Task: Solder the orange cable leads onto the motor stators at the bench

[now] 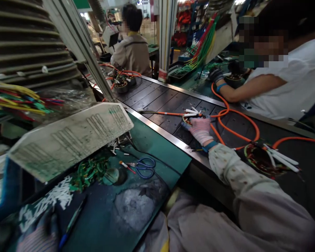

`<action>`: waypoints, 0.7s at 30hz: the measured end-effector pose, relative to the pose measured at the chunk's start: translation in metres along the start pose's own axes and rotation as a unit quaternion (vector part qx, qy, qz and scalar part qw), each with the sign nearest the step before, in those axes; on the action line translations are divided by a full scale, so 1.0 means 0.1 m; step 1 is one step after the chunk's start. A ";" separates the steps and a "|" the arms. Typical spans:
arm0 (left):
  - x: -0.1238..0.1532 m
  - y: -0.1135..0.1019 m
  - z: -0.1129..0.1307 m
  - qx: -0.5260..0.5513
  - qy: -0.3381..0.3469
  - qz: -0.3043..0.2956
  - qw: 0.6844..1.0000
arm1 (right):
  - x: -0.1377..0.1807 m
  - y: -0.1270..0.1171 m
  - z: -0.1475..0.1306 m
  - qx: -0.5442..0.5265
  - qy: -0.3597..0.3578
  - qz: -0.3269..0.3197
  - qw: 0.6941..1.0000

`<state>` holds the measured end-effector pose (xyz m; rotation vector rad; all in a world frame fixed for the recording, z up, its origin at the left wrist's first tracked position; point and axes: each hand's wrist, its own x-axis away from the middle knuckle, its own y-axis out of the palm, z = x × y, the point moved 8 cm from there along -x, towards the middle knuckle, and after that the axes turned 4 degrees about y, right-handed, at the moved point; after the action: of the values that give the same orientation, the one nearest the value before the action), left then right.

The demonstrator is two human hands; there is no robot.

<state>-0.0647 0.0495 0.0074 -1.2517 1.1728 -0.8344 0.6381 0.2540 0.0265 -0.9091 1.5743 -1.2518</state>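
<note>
My right hand (pixel 201 129), in a striped knit glove, reaches out over the conveyor belt (pixel 160 98). Its fingers curl down over a motor stator (pixel 189 119) with copper windings and white sleeved leads. Orange cables (pixel 236 115) loop away from that stator across the belt. My left hand (pixel 38 238), also gloved, sits blurred at the bottom left corner over the green work mat (pixel 157 154), beside a blue pen (pixel 72 220). Its fingers cannot be made out.
A second stator (pixel 265 159) with white leads lies on the belt to the right. Blue-handled scissors (pixel 145 167), green wire scraps (pixel 89 171) and white sleeve pieces (pixel 57 196) lie on the mat. A tilted printed sheet (pixel 68 140) overhangs them. A co-worker's gloved hand (pixel 216 75) works across the belt.
</note>
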 end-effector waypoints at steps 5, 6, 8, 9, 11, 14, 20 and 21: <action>0.01 -0.46 0.29 0.170 -0.012 0.088 0.982 | -0.20 -0.05 -0.45 -0.018 -0.045 0.035 0.998; -0.01 -0.50 0.35 0.181 -0.003 0.080 0.980 | -0.19 0.00 -0.72 -0.042 -0.102 0.020 0.994; -0.04 -0.53 0.40 0.187 0.010 0.074 0.979 | -0.14 0.19 -1.31 -0.097 -0.221 -0.036 0.970; -0.05 -0.51 0.41 0.176 0.026 0.075 0.981 | -0.13 0.30 -1.55 -0.107 -0.245 -0.058 0.962; -0.05 -0.42 0.44 0.118 0.079 0.075 0.987 | -0.12 0.52 -1.94 -0.118 -0.274 -0.091 0.950; -0.04 -0.27 0.43 0.018 0.122 0.085 0.989 | -0.14 0.73 -2.25 -0.119 -0.292 -0.114 0.942; -0.23 -0.43 0.42 0.052 0.058 0.093 0.993 | -0.15 0.80 -2.23 -0.102 -0.302 -0.124 0.940; -0.28 -0.49 0.40 0.076 0.035 0.085 0.993 | -0.15 0.80 -2.21 -0.097 -0.301 -0.123 0.940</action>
<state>-0.0269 0.0784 0.0579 -0.9910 1.2300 -0.8282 0.4327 0.3546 -0.0301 -1.4906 1.1212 -0.8617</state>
